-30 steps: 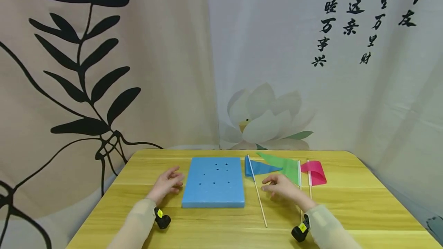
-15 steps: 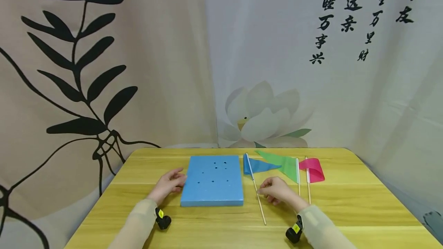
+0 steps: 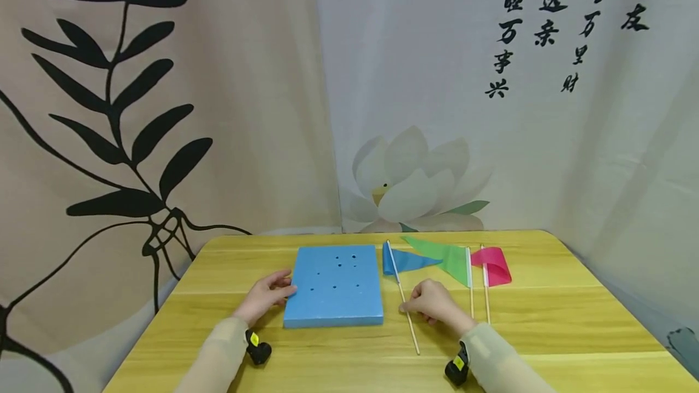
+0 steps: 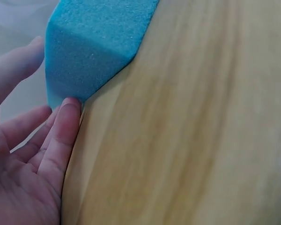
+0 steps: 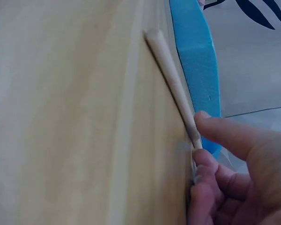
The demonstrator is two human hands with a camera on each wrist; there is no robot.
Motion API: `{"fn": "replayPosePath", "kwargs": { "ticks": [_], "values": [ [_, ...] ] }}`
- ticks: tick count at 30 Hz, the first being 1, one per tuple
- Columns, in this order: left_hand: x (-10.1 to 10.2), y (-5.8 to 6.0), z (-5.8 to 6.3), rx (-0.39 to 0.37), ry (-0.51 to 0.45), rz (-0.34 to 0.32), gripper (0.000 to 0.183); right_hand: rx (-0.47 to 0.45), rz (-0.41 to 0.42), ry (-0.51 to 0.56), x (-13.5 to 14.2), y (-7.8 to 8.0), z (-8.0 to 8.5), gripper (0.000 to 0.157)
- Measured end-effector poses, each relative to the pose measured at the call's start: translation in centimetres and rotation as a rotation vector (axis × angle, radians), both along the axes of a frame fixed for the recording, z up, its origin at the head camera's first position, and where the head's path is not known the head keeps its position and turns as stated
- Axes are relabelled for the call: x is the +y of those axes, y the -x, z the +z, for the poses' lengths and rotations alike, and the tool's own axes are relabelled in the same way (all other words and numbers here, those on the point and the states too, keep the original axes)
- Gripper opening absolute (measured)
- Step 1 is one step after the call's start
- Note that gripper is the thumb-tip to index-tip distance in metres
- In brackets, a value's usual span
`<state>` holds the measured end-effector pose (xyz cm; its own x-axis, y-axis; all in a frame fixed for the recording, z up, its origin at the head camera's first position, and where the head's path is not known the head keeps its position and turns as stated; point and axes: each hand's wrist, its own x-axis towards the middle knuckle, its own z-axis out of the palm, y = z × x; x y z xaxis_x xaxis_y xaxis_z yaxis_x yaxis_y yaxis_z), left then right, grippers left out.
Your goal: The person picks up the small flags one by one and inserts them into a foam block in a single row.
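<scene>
A blue foam block [image 3: 334, 308] with several small holes in its top lies flat on the table. At its left side is my left hand [image 3: 266, 297]; in the left wrist view the fingertips touch the block's side [image 4: 86, 61], the fingers fairly straight and the thumb apart. To the right of the block lies a blue pennant flag [image 3: 409, 261] on a thin wooden stick. My right hand [image 3: 435, 302] pinches that stick [image 5: 171, 72] partway along between thumb and fingers, close over the tabletop.
A green pennant flag [image 3: 450, 261] lies just right of the blue one, their cloths overlapping. Beyond it is a pink flag [image 3: 498, 267], its cloth curled over. The wooden table [image 3: 573, 320] ends at a printed curtain [image 3: 273, 108] behind.
My right hand has moved left onto the blue flag's stick and now pinches it. My left hand has come right, from beside the block to touching it. The head view has shifted slightly.
</scene>
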<state>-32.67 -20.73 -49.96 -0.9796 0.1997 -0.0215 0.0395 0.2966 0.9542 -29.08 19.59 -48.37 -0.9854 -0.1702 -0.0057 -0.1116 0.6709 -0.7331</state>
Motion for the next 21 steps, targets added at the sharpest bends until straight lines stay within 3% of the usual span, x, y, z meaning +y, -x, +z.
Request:
{"fn": "replayPosePath", "kwargs": {
  "ticks": [9, 13, 16, 21],
  "values": [
    [-0.1, -0.2, -0.1, 0.015, 0.056, -0.029, 0.063, 0.028, -0.039, -0.009, -0.4, -0.4, -0.1, 0.043],
    [-0.1, -0.2, -0.2, 0.015, 0.065, -0.035, 0.063, -0.028, -0.053, 0.11, 0.0, -0.5, -0.3, 0.033],
    [-0.1, -0.1, -0.4, 0.016, 0.065, -0.033, 0.063, -0.097, -0.117, 0.246, 0.4, -0.3, -0.4, 0.022],
    [-0.1, 0.1, -0.5, 0.013, 0.066, -0.013, 0.062, -0.18, -0.195, 0.389, 0.9, -0.1, -0.3, 0.022]
  ]
}}
